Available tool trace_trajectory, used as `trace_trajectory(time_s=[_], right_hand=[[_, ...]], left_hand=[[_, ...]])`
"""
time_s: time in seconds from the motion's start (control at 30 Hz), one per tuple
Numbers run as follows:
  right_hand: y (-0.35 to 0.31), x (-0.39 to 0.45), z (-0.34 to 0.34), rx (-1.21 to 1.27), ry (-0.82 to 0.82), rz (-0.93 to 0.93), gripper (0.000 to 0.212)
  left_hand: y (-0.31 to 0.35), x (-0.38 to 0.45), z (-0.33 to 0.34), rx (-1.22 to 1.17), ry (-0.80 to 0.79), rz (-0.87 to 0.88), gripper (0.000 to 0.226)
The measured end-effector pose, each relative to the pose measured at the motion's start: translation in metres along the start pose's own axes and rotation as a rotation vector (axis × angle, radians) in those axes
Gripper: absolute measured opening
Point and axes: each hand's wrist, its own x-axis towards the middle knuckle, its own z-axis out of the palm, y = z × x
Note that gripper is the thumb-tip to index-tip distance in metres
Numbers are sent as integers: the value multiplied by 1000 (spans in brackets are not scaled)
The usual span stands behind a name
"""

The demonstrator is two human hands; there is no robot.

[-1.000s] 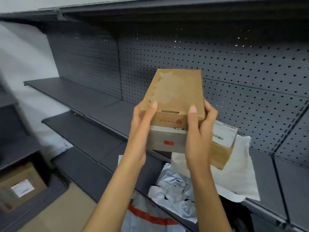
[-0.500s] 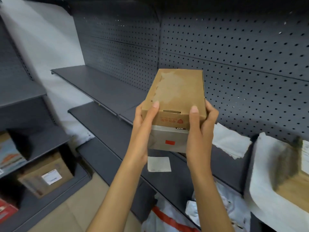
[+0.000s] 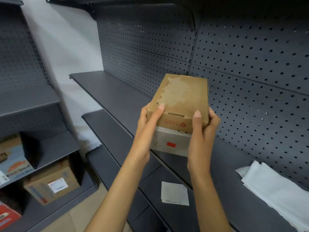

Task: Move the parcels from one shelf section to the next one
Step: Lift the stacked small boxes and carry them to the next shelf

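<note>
I hold two stacked parcels in front of me with both hands. On top is a brown cardboard box (image 3: 182,96) with a worn lid and a red logo on its near end. Under it sits a grey box (image 3: 168,141) with a small red sticker. My left hand (image 3: 147,129) grips the left side of the stack, thumb on the brown lid. My right hand (image 3: 202,131) grips the right side the same way. The stack hangs above the dark grey shelf (image 3: 107,91), in front of its perforated back panel.
A white bag parcel (image 3: 274,190) lies on the shelf at right. A white paper slip (image 3: 174,193) lies on a lower shelf. Another shelving unit at left holds a labelled cardboard box (image 3: 51,185), a printed box (image 3: 11,159) and a red box (image 3: 6,215).
The view has swung left along the shelving with the stack still in both hands. The parcels at right have slid out of sight, and the left bare shelf section and side unit fill more of the view.
</note>
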Motion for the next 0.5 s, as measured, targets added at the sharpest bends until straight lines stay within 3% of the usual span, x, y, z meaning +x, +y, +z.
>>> trace_trajectory(time_s=[0.23, 0.5], right_hand=[[31, 26, 55, 1, 19, 13, 39], [70, 58, 163, 43, 84, 13, 37]], left_hand=[[-1, 59, -37, 8, 0, -45, 43], [14, 154, -115, 47, -33, -64, 42]])
